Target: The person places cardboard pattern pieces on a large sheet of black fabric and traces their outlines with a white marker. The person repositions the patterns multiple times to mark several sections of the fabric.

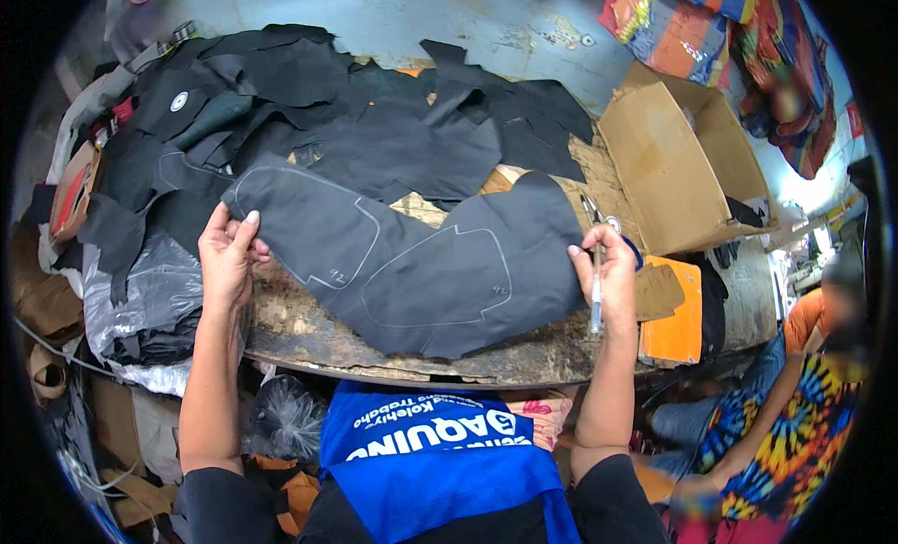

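Note:
A large piece of black leather (435, 291) is stretched between my two hands over the worn wooden table. Two shoe-part outlines with small marks are drawn on it in pale lines. My left hand (231, 256) pinches its left edge between thumb and fingers. At the right edge, my right hand (608, 268) grips the leather too, and a slim clear pen (596, 305) hangs point down from the same fingers. Behind the piece lies a wide heap of black leather scraps (402, 151). A roll of tape (179, 101) or similar white ring rests on the heap's left.
An open cardboard box (669, 160) stands at the back right. Nearer are an orange box (672, 310) and a brown cardboard pattern (659, 291). Clear plastic with black pieces (150, 301) sits at left. A person in a tie-dye shirt (795, 432) sits close by on the right.

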Demonstrator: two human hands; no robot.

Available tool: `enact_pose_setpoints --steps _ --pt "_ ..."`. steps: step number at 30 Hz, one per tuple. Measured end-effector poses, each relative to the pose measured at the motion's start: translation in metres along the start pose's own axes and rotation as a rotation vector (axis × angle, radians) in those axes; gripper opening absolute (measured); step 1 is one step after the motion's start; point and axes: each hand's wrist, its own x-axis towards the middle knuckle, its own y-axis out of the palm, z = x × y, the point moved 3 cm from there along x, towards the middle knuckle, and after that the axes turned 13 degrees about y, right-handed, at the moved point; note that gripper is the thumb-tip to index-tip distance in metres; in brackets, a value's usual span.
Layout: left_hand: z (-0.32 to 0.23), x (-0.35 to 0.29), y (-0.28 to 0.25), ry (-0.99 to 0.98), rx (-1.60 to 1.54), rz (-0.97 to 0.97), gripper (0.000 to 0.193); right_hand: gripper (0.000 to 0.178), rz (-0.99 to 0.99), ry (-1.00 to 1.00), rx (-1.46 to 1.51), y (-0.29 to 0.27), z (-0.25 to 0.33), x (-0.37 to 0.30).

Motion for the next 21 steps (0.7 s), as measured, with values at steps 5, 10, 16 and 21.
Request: enact_pose_setpoints --steps 5,10,16,21 --pt "-0.022 0.006 0.001 0.032 -0.023 0.063 0.036 0.016 -0.048 -0.001 0.026 -0.016 0.016 0.011" --pt "-0.035 0.002 0.01 0.036 -0.094 0.124 0.042 0.02 -0.05 -0.051 0.145 -0.04 0.032 0.018" --pt "-0.047 -0.008 0.019 -0.002 -0.135 0.129 0.049 0.02 -0.068 -0.083 0.107 -0.067 0.049 0.028" --pt "-0.058 -0.011 0.021 0.01 -0.166 0.16 0.053 0.02 -0.077 -0.063 0.029 -0.081 0.064 0.039"
